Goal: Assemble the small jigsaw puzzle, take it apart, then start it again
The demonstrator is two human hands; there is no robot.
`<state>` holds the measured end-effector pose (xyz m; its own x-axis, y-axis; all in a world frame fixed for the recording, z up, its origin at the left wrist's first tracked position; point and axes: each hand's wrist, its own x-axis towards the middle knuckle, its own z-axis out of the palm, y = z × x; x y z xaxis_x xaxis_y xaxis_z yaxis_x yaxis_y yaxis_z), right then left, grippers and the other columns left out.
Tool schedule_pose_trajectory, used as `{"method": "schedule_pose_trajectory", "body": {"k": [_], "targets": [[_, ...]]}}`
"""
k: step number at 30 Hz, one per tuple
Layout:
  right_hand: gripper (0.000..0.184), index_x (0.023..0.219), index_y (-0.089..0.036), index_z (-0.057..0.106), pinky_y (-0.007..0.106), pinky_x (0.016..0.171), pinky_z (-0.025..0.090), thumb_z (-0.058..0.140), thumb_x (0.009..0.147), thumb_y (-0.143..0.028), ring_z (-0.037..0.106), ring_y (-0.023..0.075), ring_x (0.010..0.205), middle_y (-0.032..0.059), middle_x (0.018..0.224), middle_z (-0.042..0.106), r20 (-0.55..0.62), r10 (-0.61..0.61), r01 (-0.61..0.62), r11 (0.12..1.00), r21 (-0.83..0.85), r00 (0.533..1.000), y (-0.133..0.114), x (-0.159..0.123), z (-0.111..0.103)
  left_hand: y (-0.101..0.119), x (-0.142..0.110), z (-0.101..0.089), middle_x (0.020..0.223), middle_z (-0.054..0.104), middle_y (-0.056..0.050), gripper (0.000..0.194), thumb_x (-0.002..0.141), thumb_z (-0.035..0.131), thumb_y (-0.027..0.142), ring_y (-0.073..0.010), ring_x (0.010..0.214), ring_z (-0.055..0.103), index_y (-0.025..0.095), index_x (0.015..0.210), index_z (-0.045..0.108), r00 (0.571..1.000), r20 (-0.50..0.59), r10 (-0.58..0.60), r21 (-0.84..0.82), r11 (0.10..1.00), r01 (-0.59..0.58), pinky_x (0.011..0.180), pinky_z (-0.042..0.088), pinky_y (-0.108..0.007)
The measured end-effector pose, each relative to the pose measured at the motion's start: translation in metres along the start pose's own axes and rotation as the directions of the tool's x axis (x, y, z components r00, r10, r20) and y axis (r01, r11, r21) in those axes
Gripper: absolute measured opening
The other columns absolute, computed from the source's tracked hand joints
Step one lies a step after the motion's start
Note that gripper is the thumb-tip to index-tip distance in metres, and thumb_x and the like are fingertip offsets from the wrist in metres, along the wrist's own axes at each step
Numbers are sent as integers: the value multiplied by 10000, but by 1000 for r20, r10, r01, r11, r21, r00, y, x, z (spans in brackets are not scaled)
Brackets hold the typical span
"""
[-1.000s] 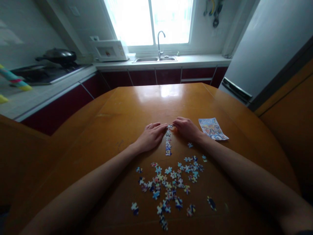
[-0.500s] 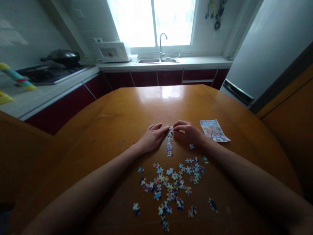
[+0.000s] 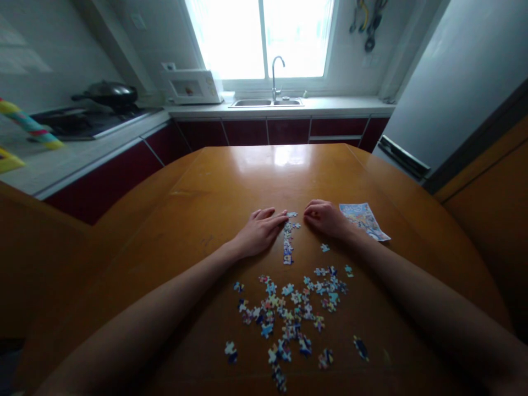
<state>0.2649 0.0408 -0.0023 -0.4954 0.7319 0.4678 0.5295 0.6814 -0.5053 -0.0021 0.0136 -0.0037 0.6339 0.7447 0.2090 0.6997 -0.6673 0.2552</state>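
Note:
A narrow strip of joined jigsaw pieces (image 3: 287, 245) lies upright on the table, with further pieces sticking out to the right near its far end. My left hand (image 3: 259, 231) rests flat beside it, fingers stretched out, the fingertips touching the far-end piece (image 3: 292, 214). To the right of the strip and apart from it, my right hand (image 3: 325, 217) has its fingers curled together; whether anything is inside them is hidden. One loose jigsaw piece (image 3: 325, 248) lies just below my right hand. Many loose jigsaw pieces (image 3: 289, 308) are scattered nearer to me.
A printed picture sheet (image 3: 365, 219) lies partly behind my right wrist. The wooden table (image 3: 231, 187) has rounded sides. Beyond it stand a sink (image 3: 266, 102), a white microwave (image 3: 193, 88), a pan (image 3: 107, 93) on the stove and a fridge (image 3: 445, 88).
My right hand has pulled away from the strip to the right and curled its fingers, uncovering pieces at the far end. My left hand has stayed in place. The view has shifted slightly.

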Motion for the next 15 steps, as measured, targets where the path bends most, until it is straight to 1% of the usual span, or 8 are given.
{"method": "schedule_pose_trajectory", "body": {"k": [2, 4, 6, 9, 12, 15], "targets": [[101, 820, -193, 742, 360, 809, 489, 652, 846, -152, 607, 208, 866, 73, 893, 704, 18, -22, 24, 994, -104, 1000, 0, -1, -1, 0, 0, 0, 1524, 479, 33, 417, 1058, 332, 406, -301, 1378, 410, 373, 1449, 472, 1000, 13, 2, 7, 1000, -2, 1131, 320, -560], [75, 862, -216, 750, 386, 863, 465, 682, 846, -187, 583, 230, 945, 70, 940, 703, -6, -35, 33, 986, -161, 999, -4, -2, 0, 0, 0, -1, 1543, 452, 34, 416, 1057, 335, 402, -298, 1386, 401, 386, 1451, 466, 1000, 18, 6, 12, 1000, -7, 1131, 319, -555], [59, 887, -230, 753, 397, 871, 449, 708, 850, -228, 564, 238, 957, 67, 952, 694, -9, -33, 31, 984, -176, 999, -11, -2, 1, 0, 0, -1, 1567, 416, 36, 414, 1056, 338, 394, -289, 1393, 395, 397, 1451, 461, 1000, 20, 13, 19, 1000, -13, 1134, 321, -542], [28, 851, -234, 755, 397, 852, 436, 737, 849, -255, 550, 238, 921, 63, 910, 683, 55, -20, 29, 983, -179, 998, -20, -1, 5, 0, 0, -2, 1579, 392, 15, 402, 1052, 356, 394, -275, 1395, 394, 394, 1433, 485, 1000, 2, 20, 34, 999, -20, 1138, 323, -520], [53, 799, -218, 743, 381, 838, 432, 737, 851, -218, 543, 230, 904, 64, 891, 677, 83, 10, 4, 986, -167, 996, -21, 2, 9, 1, 0, -3, 1528, 457, -8, 400, 1051, 363, 391, -265, 1381, 410, 375, 1428, 497, 1000, -12, 21, 32, 999, -20, 1139, 325, -504], [75, 791, -198, 728, 366, 834, 426, 715, 854, -158, 536, 225, 909, 71, 901, 671, 98, 44, -28, 986, -166, 994, -20, 4, 14, 3, 1, -2, 1472, 531, 5, 418, 1055, 343, 383, -265, 1363, 428, 352, 1452, 470, 1000, -9, 7, 22, 1000, -7, 1135, 329, -500]]}}
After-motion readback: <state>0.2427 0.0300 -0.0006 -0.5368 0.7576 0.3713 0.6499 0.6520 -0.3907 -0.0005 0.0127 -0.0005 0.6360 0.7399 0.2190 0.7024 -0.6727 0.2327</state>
